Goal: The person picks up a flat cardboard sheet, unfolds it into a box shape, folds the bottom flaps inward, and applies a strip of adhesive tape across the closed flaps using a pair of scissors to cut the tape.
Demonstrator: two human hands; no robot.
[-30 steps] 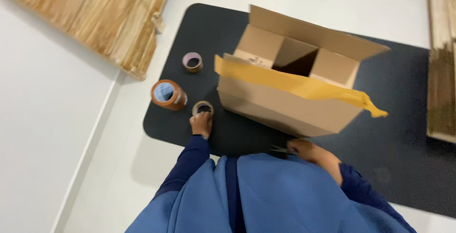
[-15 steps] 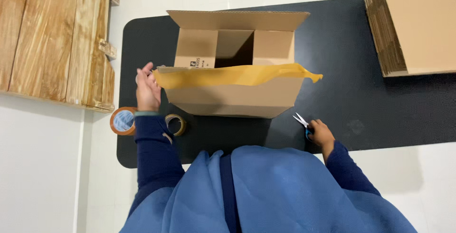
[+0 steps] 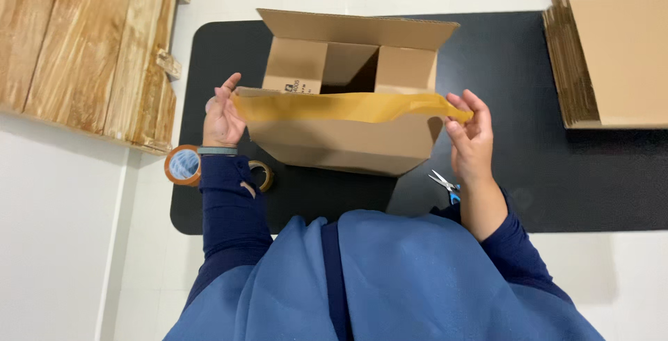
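Holding: both hands stretch a yellow-brown tape strip (image 3: 348, 106) taut across the near top edge of the cardboard box (image 3: 344, 143).
Scissors (image 3: 443, 184): lying on the black mat (image 3: 570, 174) just beside the right wrist.
Tape rolls (image 3: 183, 165): two, on the mat's left edge by the left forearm.
Left hand (image 3: 223, 117): fingers loosely spread, touching the strip's left end.
Right hand (image 3: 471, 136): fingers pinching the strip's right end, apparently to keep it straight.
Box: upright on the mat, flaps raised.
Flat cardboard stack (image 3: 612, 49): far right.
Wooden boards (image 3: 76, 42): far left.
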